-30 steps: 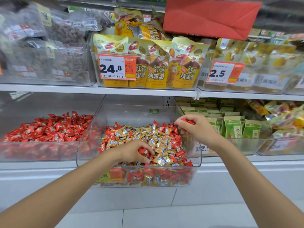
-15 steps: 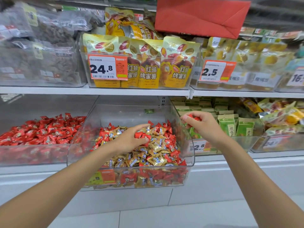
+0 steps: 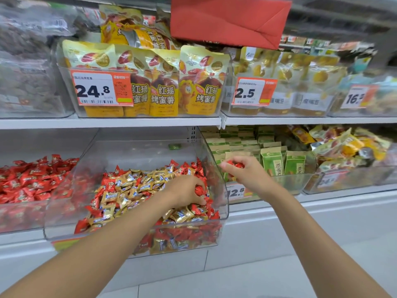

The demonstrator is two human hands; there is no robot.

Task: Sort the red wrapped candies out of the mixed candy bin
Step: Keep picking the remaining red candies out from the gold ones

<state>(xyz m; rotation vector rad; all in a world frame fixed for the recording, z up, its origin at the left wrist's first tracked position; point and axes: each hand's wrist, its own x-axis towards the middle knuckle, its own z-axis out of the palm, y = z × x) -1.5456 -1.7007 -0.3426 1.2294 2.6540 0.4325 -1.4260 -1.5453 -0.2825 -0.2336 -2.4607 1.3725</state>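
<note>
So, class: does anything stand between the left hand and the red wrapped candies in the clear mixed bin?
Nothing visible does. The left hand is already inside the clear plastic mixed bin, fingers closed on a red wrapped candy lying on top of the pile.

A shop's snack aisle. White shelves point(image 3: 129, 122) hold clear bins point(image 3: 137, 239) of candy and snack bags point(image 3: 199, 82). Orange price tags point(image 3: 101, 88) mark them.

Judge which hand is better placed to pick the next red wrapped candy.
Left. The left hand is down in the clear plastic mixed candy bin, fingers on a red wrapped candy. The right hand is raised outside, already clutching red candies.
</note>
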